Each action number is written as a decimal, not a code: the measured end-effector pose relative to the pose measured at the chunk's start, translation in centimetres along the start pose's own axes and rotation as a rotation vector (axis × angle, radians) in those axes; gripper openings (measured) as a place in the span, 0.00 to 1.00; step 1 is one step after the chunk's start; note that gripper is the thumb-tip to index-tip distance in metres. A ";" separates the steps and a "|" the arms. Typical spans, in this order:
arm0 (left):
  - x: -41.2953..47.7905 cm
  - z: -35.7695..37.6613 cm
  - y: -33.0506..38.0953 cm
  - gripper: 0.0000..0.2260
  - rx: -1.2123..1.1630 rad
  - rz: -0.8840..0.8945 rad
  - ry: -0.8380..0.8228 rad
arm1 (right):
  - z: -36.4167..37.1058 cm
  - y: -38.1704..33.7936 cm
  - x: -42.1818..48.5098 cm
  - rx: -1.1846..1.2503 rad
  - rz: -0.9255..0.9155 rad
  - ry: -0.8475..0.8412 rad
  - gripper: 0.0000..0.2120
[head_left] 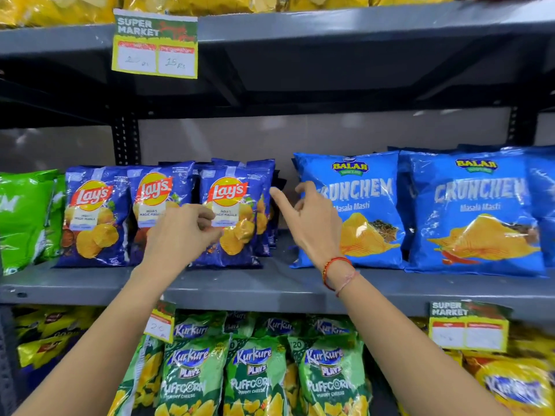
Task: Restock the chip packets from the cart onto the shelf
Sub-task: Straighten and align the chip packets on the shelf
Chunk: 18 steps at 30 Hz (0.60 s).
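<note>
3 rows of dark blue Lay's packets [231,217] stand upright on the grey middle shelf [270,286], between green packets [24,217] on the left and 2 light blue Balaji Crunchem packets [360,211] on the right. The left hand [183,232] is loosely curled in front of the middle and right Lay's rows, gripping nothing, while the right hand [312,217], with a red thread bracelet [336,270] on its wrist, is half open and empty, forefinger pointing at the right row's edge. Green Kurkure Puffcorn packets [258,376] fill the shelf below, and a yellow price tag [154,43] hangs from the shelf above.
</note>
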<state>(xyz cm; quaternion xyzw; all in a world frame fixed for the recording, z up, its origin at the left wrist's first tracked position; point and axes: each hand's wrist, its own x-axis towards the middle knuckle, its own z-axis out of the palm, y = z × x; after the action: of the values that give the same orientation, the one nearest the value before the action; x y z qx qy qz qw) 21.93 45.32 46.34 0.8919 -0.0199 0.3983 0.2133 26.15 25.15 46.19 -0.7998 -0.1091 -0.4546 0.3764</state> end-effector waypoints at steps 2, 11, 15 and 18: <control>0.3 0.6 1.8 0.17 -0.064 0.021 0.019 | -1.7 1.3 0.4 0.010 0.007 0.037 0.29; 0.7 8.7 8.4 0.37 -0.594 0.042 -0.290 | -7.5 9.3 2.0 -0.021 0.102 0.143 0.27; 1.2 11.5 10.4 0.52 -0.784 -0.150 -0.473 | -8.3 11.8 1.8 0.107 0.193 0.073 0.34; 1.7 12.7 11.6 0.50 -0.988 -0.249 -0.526 | -8.2 12.8 2.0 0.266 0.390 -0.045 0.39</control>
<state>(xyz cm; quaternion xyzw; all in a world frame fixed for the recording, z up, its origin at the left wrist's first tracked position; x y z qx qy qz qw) 29.65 29.97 44.27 0.7510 -0.1511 0.0783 0.6380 28.58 10.20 43.87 -0.7589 -0.0199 -0.3371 0.5568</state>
